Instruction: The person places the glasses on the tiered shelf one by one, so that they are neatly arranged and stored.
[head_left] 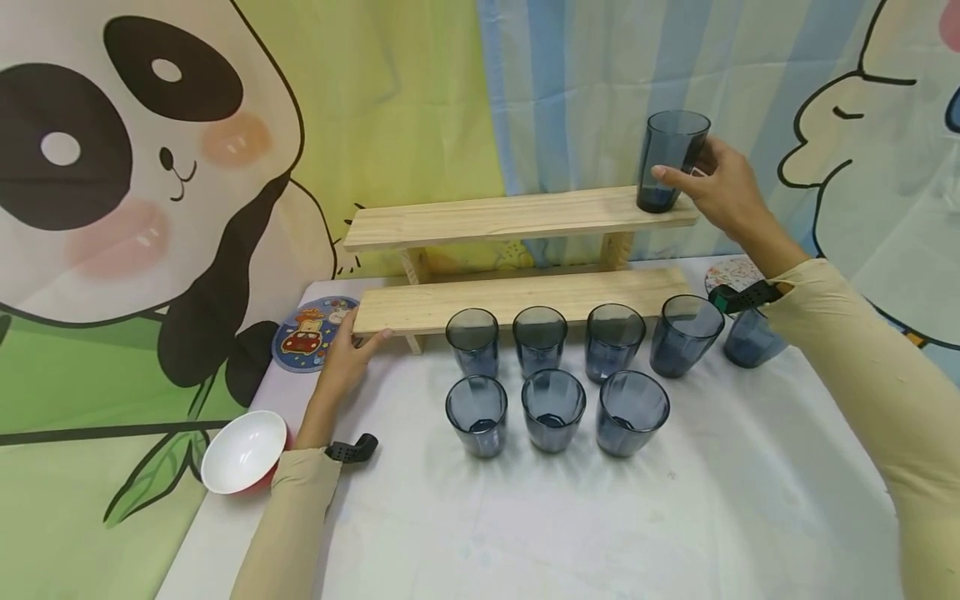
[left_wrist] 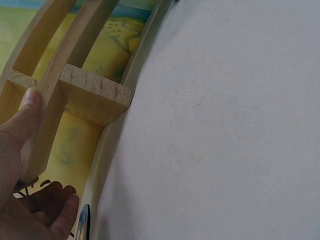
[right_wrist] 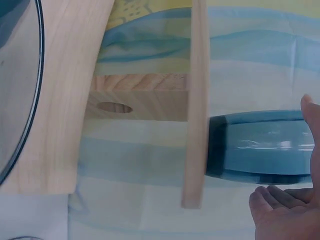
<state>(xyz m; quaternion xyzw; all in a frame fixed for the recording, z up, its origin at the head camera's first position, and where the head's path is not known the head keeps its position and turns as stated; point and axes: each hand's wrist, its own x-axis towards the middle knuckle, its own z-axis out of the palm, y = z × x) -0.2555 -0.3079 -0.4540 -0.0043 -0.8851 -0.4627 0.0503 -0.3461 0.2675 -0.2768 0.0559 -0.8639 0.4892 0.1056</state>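
A two-tier wooden shelf stands at the back of the table. On the right end of its upper board (head_left: 495, 218) a tall blue-grey drinking glass (head_left: 663, 158) stands upright. My right hand (head_left: 731, 187) holds this glass from the right, thumb on the near side. In the right wrist view the base of the glass (right_wrist: 255, 147) meets the board, and fingers curl along its side. My left hand (head_left: 345, 358) grips the left end of the lower board (head_left: 517, 300). The left wrist view has the thumb (left_wrist: 31, 97) against the wood, with the other fingers curled beneath.
Three glasses (head_left: 552, 412) stand in a front row. Behind them, several more (head_left: 613, 342) line the lower board, one partly under the right sleeve. A white-and-red bowl (head_left: 243, 454) sits at the left edge, near a round cartoon mat (head_left: 300, 337). Another round mat (head_left: 731, 273) lies right.
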